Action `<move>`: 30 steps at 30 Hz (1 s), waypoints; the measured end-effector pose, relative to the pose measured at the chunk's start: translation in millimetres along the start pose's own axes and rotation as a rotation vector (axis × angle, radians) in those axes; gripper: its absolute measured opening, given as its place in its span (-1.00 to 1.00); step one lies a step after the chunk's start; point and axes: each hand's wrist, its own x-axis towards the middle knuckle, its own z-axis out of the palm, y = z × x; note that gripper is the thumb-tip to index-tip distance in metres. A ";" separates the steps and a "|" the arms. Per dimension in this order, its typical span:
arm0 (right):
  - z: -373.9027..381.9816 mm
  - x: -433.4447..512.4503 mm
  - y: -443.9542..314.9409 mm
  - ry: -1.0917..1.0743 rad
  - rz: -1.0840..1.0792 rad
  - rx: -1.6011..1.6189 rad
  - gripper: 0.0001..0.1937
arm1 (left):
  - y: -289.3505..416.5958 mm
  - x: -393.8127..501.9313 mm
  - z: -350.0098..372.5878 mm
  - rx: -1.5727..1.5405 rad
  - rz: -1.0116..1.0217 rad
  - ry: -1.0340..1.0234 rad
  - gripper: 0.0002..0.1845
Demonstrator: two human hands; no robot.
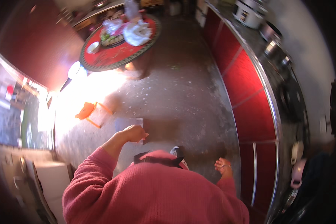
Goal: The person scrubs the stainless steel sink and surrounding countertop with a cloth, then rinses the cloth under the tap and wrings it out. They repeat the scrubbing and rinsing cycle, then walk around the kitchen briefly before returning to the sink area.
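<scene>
My left hand (134,133) is in front of me with its fingers curled, over a pale, partly see-through flat-sided thing (138,122) with a straight right edge. Whether the fingers grip it is hidden. On the other side, my right hand (223,165) hangs low near the red cabinets, its fingers apart and nothing in them, with a thin band at the wrist. A small orange stool (87,111) stands on the floor beyond my left hand.
A round red table (114,58) holds a bowl (93,48), a tray of food (112,39) and plastic bags. Red cabinets (245,72) run along the right under a counter with pots and a cooker (249,14). Pale bits lie scattered on the grey floor (168,92). Strong light falls at left.
</scene>
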 end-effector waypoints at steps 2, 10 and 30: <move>14.9 9.4 -3.6 0.017 0.089 -0.107 -0.65 | -23.5 -20.2 13.0 -0.148 -0.067 0.041 -0.69; 127.9 -16.6 -30.3 -0.019 -0.125 -0.271 -0.64 | -137.8 -111.7 92.3 -0.337 -0.039 0.405 -0.78; 649.6 -171.8 55.2 -0.592 -0.408 -1.563 -0.74 | -195.5 -326.2 412.7 -1.533 -1.122 1.158 -0.71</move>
